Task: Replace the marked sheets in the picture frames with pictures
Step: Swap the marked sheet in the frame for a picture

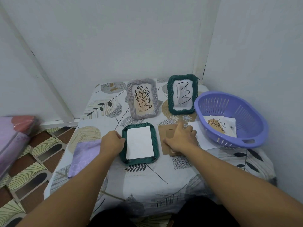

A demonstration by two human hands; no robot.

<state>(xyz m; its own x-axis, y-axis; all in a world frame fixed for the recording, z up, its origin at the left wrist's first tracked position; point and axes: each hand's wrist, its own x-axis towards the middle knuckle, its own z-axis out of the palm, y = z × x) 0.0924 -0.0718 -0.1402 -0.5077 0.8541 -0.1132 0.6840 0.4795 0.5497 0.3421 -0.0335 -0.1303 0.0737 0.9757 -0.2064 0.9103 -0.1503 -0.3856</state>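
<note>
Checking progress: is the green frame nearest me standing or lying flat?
Lying flat: the green frame lies face down on the table, white sheet showing, backing board beside it.

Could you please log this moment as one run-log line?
left hand: holds flat green frame edge | right hand: on brown backing | basket: pictures | two frames upright, marked

The table's (pixel 147 177) near edge lay open, bare cloth running up to the flat green frame (pixel 139 143). The far edge was blocked by two upright frames, grey (pixel 142 99) and green (pixel 182 94), with a narrow gap between them. The purple basket (pixel 232 118) filled the far right corner; a purple cloth (pixel 85 154) overhung the left edge.
</note>
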